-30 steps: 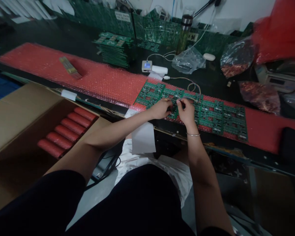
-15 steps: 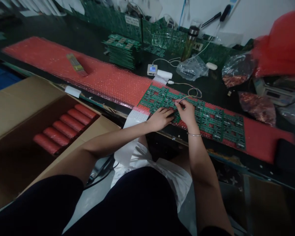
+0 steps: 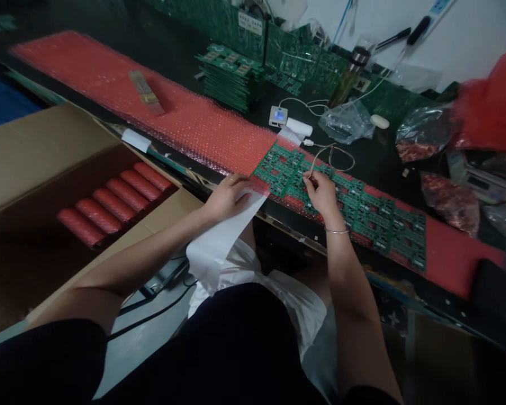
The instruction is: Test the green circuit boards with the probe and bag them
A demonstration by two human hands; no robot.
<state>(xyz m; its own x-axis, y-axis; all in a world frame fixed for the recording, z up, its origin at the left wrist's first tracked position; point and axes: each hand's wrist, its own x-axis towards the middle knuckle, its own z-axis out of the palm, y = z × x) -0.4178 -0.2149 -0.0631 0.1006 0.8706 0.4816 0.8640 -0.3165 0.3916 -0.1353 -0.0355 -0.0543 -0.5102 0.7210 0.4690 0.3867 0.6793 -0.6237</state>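
**A:** Surface?

**B:** Dark bench [image 3: 168, 53]. Long red bubble wrap [image 3: 194, 129] runs along it, w/ green PCB panels [image 3: 375, 216] lying on the wrap's right part.

**A:** Fingers?

**B:** Right hand [image 3: 320, 192]: thumb + forefinger pinched together on the end of a thin cable [image 3: 316, 156], over the panels' left portion. Left hand [image 3: 226, 197]: fingers curled shut on the top end of a white strip [image 3: 223, 236] at the bench's near edge, just left of the panels. The strip hangs down twd the lap.

**A:** Farther out?

**B:** The cable loops just behind the panels, near a small meter [image 3: 278, 115] w/ a blue display. PCB stack [image 3: 231, 79] is behind that. Open cardboard box [image 3: 34, 152] at left, w/ red-wrapped rolls [image 3: 113, 202] in a row inside.
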